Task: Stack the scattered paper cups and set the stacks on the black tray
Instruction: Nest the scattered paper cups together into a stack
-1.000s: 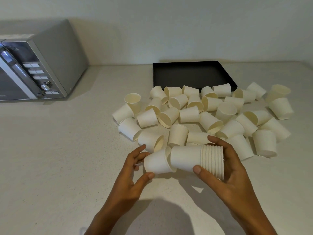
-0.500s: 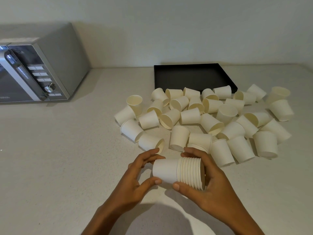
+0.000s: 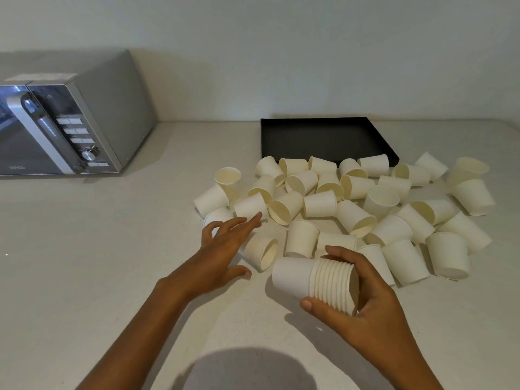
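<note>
A: How are the hands placed?

B: A nested stack of cups [image 3: 318, 284] is held sideways by the right hand [image 3: 363, 299], thumb beneath the rims and fingers curled over the top, just above the counter [image 3: 98, 263]. Nothing is held by the left hand [image 3: 222, 249]; its fingers are spread and stretched toward the near-left edge of the scattered cups [image 3: 365, 209].

A: Which step is judged to be in hand?

B: The gathering of another cup, it seems. A cup lying on its side [image 3: 260, 250] is found just beside the left palm, and another [image 3: 250, 205] near the fingertips; which one is meant cannot be told.

A: What is called for next?

B: A single cup is to be grasped, turned to match the stack and slid onto its closed end.

A: And the tray?

B: The black tray [image 3: 323, 139] is seen behind the pile, against the wall, with no stack on it. Most cups lie loose, so the task is judged far from finished. A microwave [image 3: 64, 128] is seen well apart at the left.
</note>
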The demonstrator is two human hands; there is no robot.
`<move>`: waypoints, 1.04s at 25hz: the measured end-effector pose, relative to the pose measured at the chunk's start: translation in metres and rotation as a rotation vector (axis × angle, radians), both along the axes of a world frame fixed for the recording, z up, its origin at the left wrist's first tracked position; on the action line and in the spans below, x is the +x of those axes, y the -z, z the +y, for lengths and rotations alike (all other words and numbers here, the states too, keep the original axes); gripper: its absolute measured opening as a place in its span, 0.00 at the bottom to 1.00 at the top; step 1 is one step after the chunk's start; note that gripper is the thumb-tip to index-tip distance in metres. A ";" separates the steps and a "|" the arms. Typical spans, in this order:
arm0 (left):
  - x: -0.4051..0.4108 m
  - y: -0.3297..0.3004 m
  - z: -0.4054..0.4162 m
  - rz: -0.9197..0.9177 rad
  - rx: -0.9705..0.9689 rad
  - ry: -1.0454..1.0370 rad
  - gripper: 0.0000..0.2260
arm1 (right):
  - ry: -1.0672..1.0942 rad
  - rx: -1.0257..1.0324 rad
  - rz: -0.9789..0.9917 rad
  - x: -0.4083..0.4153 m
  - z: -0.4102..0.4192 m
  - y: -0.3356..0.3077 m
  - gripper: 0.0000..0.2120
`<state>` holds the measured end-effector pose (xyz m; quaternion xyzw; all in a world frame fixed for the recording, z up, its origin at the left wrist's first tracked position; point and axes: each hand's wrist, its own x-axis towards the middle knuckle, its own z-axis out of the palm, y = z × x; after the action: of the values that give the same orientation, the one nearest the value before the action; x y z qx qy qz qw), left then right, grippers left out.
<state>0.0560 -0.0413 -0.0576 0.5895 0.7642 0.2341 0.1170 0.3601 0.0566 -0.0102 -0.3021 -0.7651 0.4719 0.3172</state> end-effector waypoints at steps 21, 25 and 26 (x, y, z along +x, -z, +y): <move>0.089 -0.002 -0.035 -0.244 0.053 0.193 0.37 | -0.057 -0.005 0.003 0.002 -0.029 0.018 0.47; 0.110 0.002 -0.028 -0.302 0.048 0.172 0.37 | -0.028 0.030 0.043 0.015 -0.025 0.012 0.43; 0.115 0.002 -0.025 -0.340 0.066 0.142 0.37 | -0.012 0.051 0.047 0.024 -0.021 0.010 0.43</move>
<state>0.1707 -0.0666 -0.0600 0.5976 0.6817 0.3464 0.2412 0.3838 0.0357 -0.0198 -0.2782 -0.7710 0.4610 0.3400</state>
